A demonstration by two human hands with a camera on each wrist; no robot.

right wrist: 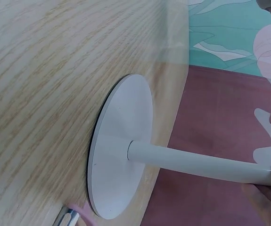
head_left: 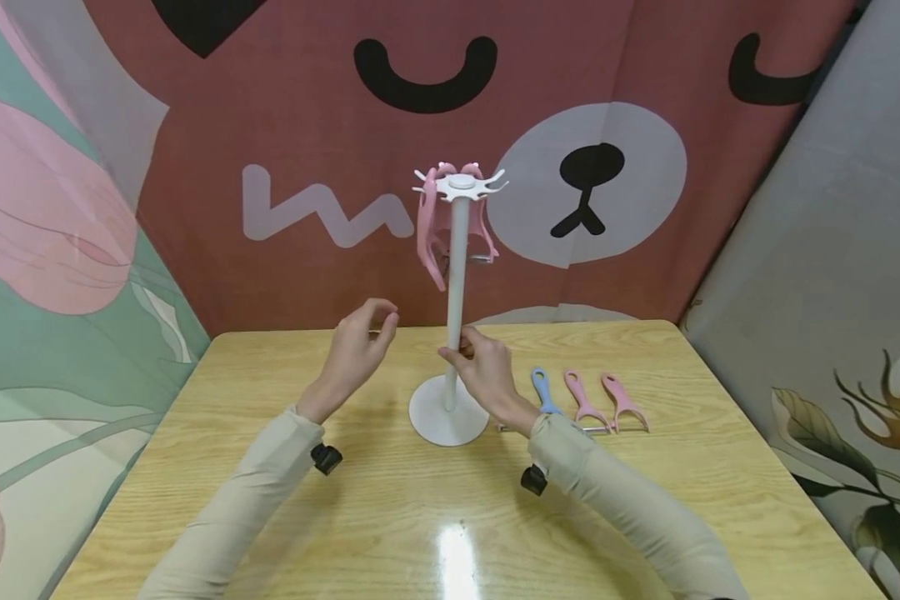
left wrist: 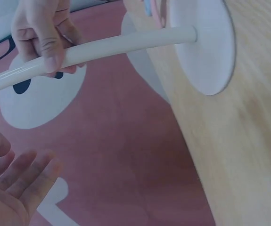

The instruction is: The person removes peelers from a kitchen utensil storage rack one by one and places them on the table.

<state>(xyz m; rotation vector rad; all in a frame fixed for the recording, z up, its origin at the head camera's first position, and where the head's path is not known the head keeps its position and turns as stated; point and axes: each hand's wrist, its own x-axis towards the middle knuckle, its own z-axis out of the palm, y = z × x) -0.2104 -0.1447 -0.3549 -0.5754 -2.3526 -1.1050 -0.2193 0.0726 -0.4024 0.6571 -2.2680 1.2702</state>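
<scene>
no legible text, no labels; no numbers (backdrop (head_left: 307, 283) included)

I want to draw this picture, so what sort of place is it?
Maybe a little indoor demonstration corner: a wooden table, a big cartoon-face cloth right behind it, and a white stand with pink peelers hanging on it.

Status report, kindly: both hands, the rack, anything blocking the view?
Right hand grips white rack's pole; left hand beside it, empty. Pink peelers hang on top. Blue peeler, two pink peelers on table; right wrist partly blocks the blue one.
</scene>
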